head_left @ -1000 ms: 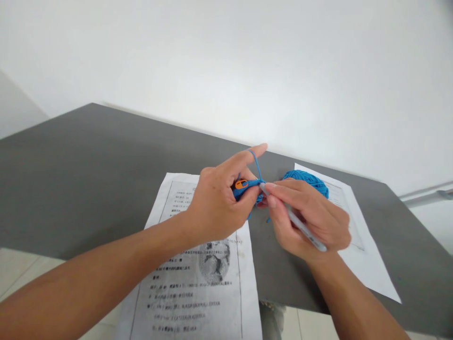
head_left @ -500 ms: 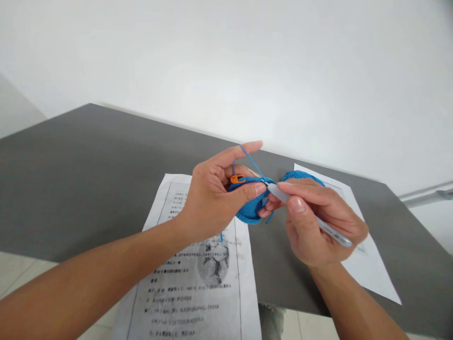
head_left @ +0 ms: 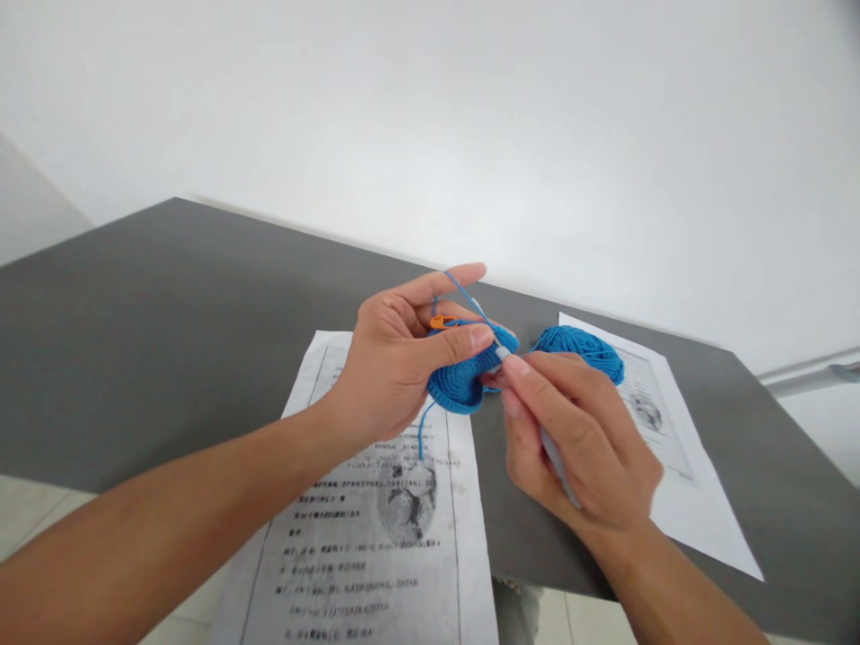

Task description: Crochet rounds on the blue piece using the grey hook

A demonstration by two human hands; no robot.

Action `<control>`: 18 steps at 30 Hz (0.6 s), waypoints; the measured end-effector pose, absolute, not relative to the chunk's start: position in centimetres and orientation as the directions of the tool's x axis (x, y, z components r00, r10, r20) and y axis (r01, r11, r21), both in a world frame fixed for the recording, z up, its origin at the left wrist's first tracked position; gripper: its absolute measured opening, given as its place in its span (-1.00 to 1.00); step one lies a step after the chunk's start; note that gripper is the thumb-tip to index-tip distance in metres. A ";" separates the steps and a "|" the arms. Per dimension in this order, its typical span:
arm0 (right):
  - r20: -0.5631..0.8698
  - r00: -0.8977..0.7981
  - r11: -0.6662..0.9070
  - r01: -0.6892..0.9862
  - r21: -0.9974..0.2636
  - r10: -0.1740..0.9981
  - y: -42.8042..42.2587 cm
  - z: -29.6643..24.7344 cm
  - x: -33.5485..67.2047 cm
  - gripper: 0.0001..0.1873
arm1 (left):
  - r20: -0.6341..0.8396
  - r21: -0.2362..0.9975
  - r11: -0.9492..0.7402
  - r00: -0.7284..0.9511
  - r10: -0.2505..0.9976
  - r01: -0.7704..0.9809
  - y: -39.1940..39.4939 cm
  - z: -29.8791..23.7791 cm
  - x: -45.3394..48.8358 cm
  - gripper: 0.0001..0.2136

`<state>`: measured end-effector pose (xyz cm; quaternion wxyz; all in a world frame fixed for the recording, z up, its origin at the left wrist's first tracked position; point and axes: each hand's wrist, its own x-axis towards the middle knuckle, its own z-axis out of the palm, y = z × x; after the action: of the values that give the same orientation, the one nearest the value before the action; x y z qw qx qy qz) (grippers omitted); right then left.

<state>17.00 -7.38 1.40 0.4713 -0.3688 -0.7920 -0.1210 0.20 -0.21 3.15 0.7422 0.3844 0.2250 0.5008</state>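
Note:
My left hand [head_left: 403, 354] pinches a round blue crochet piece [head_left: 460, 387] between thumb and fingers. Its index finger is stretched out, with a strand of blue yarn [head_left: 459, 285] running over it down to the work. An orange stitch marker [head_left: 443, 322] is clipped on the piece's upper edge. My right hand [head_left: 584, 430] is closed round a crochet hook [head_left: 503, 353] with a pale grey handle. The hook's metal shaft reaches up and left, its tip beside the yarn strand above the piece. Most of the handle is hidden by my fingers. A loose yarn tail hangs below the piece.
A printed sheet [head_left: 363, 573] with text and a picture lies under my left arm, over the grey table's [head_left: 167, 358] front edge. A second sheet [head_left: 699, 484] lies at the right, with a blue yarn ball [head_left: 581, 351] on it. A white wall [head_left: 430, 125] rises behind.
My right hand has moved left and turned, swinging the hook steeper, with its tip now higher. The crochet piece has tilted, showing more of its face. The yarn ball is less covered.

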 end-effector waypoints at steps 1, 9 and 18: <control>0.850 -0.316 0.698 0.711 -0.083 0.422 -7.3 1.4 17.1 -0.33 | 0.045 0.793 0.219 0.414 0.909 -0.569 -0.2 3.4 0.0 -0.48; 0.863 -0.432 0.772 0.631 0.080 0.263 -6.3 2.0 18.6 -0.47 | 0.062 0.853 0.176 0.429 0.901 -0.492 -0.1 3.8 -0.8 -0.46; 0.846 -0.458 0.779 0.621 0.084 0.274 -5.8 2.6 19.8 -0.52 | 0.119 0.917 0.028 0.340 0.933 -0.398 0.7 3.8 -0.8 -0.37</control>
<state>19.78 -5.79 2.57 0.4455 -0.2693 -0.8313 -0.1950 -0.85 0.70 3.78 0.6612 0.4823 0.2770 0.5034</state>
